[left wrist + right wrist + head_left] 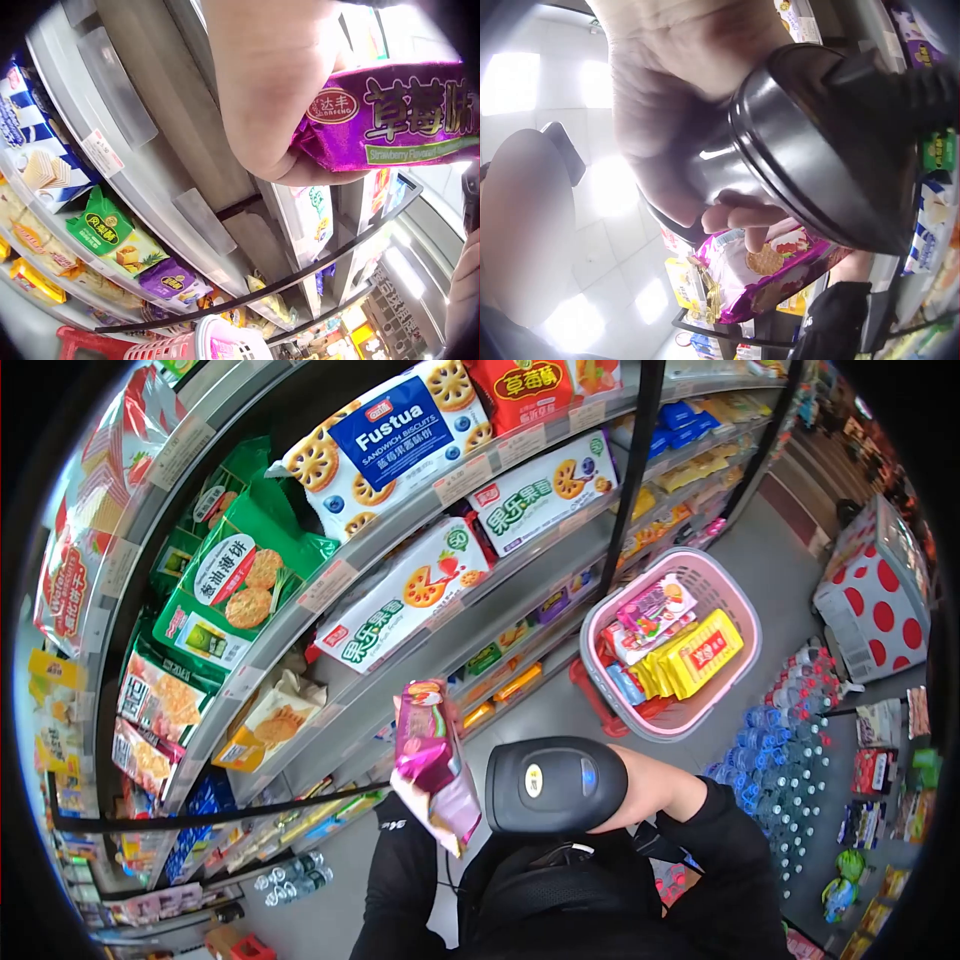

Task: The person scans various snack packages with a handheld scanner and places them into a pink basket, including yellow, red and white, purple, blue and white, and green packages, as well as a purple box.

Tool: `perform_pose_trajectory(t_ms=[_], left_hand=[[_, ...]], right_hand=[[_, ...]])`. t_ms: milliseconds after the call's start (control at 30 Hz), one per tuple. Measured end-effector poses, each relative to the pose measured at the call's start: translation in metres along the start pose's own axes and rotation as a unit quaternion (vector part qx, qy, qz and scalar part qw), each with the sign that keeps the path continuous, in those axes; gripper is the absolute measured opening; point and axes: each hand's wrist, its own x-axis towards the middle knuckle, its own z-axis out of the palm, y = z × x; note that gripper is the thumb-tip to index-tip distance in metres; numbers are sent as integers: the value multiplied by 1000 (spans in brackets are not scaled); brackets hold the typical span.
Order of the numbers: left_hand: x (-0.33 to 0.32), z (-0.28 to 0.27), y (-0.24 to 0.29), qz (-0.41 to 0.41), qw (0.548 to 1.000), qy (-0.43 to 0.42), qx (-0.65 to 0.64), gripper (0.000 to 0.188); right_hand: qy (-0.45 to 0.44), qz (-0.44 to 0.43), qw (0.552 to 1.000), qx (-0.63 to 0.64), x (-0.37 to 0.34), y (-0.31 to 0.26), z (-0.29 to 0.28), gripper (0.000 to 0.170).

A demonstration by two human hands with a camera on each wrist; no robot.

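Note:
My left hand (pixel 274 90) grips a shiny purple packet of strawberry-flavoured biscuits (pixel 412 112) by one end. In the head view the biscuit packet (pixel 435 765) stands in front of that hand and hides most of it. The right hand (pixel 655 785) has its fingers curled round the handle of a black barcode scanner (pixel 555 785), just right of the packet. From the right wrist, the scanner (pixel 810 150) fills the middle, with the fingertips (pixel 739 217) showing under its grip and the packet (pixel 765 262) behind it.
Shelves of boxed and bagged biscuits (pixel 385 435) curve along the left and front. A pink basket (pixel 745 680) with several snack packs stands at the right on a red base (pixel 595 700). Bottled drinks (pixel 780 770) and a red-dotted box (pixel 875 600) stand beyond it.

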Motion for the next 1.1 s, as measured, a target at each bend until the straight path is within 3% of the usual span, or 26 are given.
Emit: perform_pose_trajectory(t_ms=[33, 67, 133, 267, 400, 467, 500, 533, 633, 767, 900, 1033, 1100], left_hand=[[-10, -3, 2, -9, 993, 109, 33, 62], [-6, -8, 13, -53, 995, 86, -16, 57], [-17, -4, 11, -51, 962, 252, 94, 50], [-34, -28, 7, -106, 952, 260, 121, 39], [-50, -11, 22, -215, 954, 207, 16, 35], [-52, -16, 21, -254, 955, 150, 47, 37], [-51, -17, 20, -287, 950, 95, 80, 41], [-48, -16, 17, -287, 950, 94, 77, 41], [-35, 0, 4, -348, 934, 66, 44, 45], [-4, 25, -26, -343, 936, 66, 49, 47], [45, 59, -69, -323, 941, 70, 72, 44], [110, 81, -143, -268, 956, 100, 60, 39], [144, 81, -183, -263, 955, 122, 65, 38]], right_hand=[[-8, 0, 1000, 14, -1, 1, 3, 55], [-11, -26, 1000, 0, 1, 3, 8, 61], [-5, -11, 1000, -22, -2, 13, 15, 64], [28, 2, 997, -70, -3, 26, 28, 68], [142, 50, 985, -84, -17, 35, 32, 72], [242, 97, 965, 7, -32, 38, 29, 74], [288, 124, 947, 69, -43, 41, 29, 63], [255, 120, 947, 158, -50, 40, 25, 48], [357, 72, 917, 161, -64, 47, 23, 36], [438, 75, 880, 167, -96, 61, 4, 37], [526, 141, 830, 117, -136, 73, -30, 31], [544, 183, 815, 77, -165, 82, -70, 17], [542, 183, 816, 84, -181, 92, -86, 20]])
